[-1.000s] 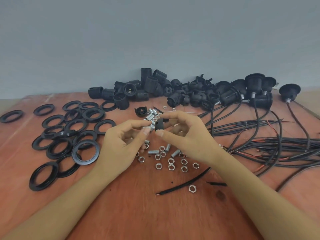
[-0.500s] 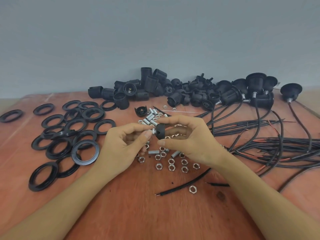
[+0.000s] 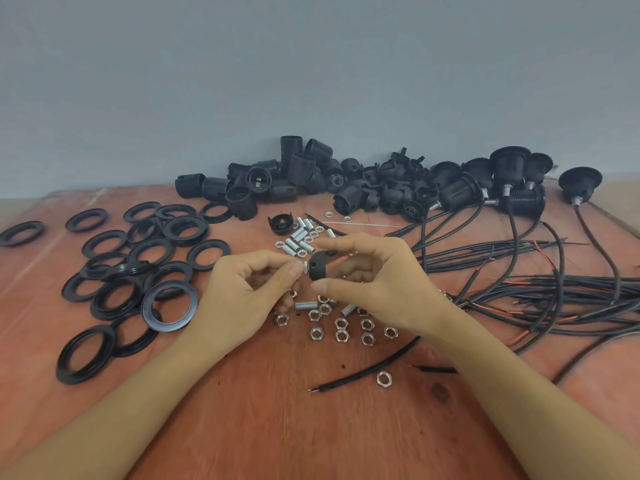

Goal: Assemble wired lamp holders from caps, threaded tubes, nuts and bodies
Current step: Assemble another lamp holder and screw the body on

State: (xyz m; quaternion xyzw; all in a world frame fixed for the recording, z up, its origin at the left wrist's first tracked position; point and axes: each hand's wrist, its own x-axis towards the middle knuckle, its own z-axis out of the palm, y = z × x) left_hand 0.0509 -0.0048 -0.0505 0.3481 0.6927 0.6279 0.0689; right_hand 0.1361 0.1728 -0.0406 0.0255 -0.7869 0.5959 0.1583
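Head view: both our hands meet on a black cap [image 3: 320, 266]

Our right hand [image 3: 377, 289] grips the cap, forefinger curled over its top and thumb pressed under it, and holds it in the air above the table [image 3: 263, 427]. The cap's rounded face is turned toward our left hand [image 3: 242, 296]. That hand pinches a small silvery metal part [image 3: 304, 267] between thumb and forefinger, right against the middle of the cap's face. We cannot tell whether the part is a nut or the end of a tube, since our fingertips cover most of it.

Below and between our hands, loose nuts [image 3: 341, 336] lie scattered on the wood. A single nut [image 3: 383, 378] sits nearer us, just beside a short wire [image 3: 367, 370] that runs under our right forearm. Beyond our fingertips lie threaded tubes [image 3: 298, 237] in a small heap, with a second cap [image 3: 281, 224] lying just past them.

Out to the left of our left hand, black rings [image 3: 169, 304] spread in overlapping clusters. Far beyond both hands, against the grey wall [image 3: 311, 64], black bodies [image 3: 301, 168] are piled. To the right of that pile stand wired holders [image 3: 509, 164], and their wires [image 3: 554, 289] trail across the table to the right of our right hand, some with red cores showing at the ends.
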